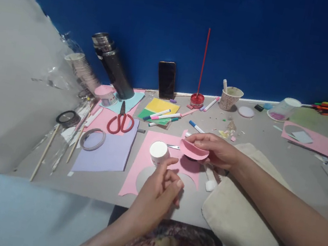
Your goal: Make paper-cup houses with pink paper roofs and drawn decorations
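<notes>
My right hand (214, 150) holds a curved pink paper cut-out (193, 150) just above the pink sheet (145, 159), fingers closed on it. My left hand (160, 191) is at the front edge of that sheet, fingers curled, thumb and forefinger touching a small white paper cup (159, 152) lying on its side. A small metal tool (173, 146) lies on the pink sheet between the cup and the cut-out.
Red scissors (120, 123), a lilac sheet (108, 151), tape rolls (93, 139), marker pens (165, 116), a black flask (113, 66), a phone (166, 79), a red stick in a pot (197, 99), paper cups (230, 97) and a beige cloth (239, 207) lie on the grey table.
</notes>
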Available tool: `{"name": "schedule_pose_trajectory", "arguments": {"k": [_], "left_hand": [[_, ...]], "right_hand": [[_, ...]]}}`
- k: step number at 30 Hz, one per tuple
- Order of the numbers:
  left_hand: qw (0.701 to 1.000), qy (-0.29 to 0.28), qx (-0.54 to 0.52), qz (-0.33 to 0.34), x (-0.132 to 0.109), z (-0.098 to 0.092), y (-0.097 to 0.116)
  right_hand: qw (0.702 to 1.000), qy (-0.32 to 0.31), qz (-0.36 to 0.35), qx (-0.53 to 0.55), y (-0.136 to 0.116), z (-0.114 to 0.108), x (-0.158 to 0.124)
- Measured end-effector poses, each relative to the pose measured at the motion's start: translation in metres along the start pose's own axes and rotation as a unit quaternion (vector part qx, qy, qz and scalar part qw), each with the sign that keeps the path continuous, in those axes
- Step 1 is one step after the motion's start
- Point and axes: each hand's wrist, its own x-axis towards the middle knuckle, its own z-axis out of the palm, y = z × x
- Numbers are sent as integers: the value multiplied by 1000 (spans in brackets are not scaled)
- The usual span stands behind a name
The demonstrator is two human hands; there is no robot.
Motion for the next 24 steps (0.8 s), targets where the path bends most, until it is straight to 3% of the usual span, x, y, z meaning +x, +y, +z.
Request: {"name": "schedule_pose_trajectory", "arguments": {"k": [2,7,12,16,18,21,24], "left_hand": [[1000,2,1,-6,8,6,1],[995,-19,-75,-54,27,14,-1],[997,48,-31,-57,27,17,-7],[983,134,115,40,17,15,-8],[975,145,150,81,11,14,-10],[988,123,62,64,5,11,-14],[986,57,-158,-16,1,9,-16]], "right_hand": [[996,-63,20,65,-2,0,-3],[983,-165,71,33,-5,7,-11],[986,-115,38,-111,-10,5,-14],[965,-77,58,-245,-19,3,-17],[957,-60,64,-275,-22,5,-19],[952,-63,65,-293,-22,9,-23],[947,-72,13,-312,-19,16,-24]]}}
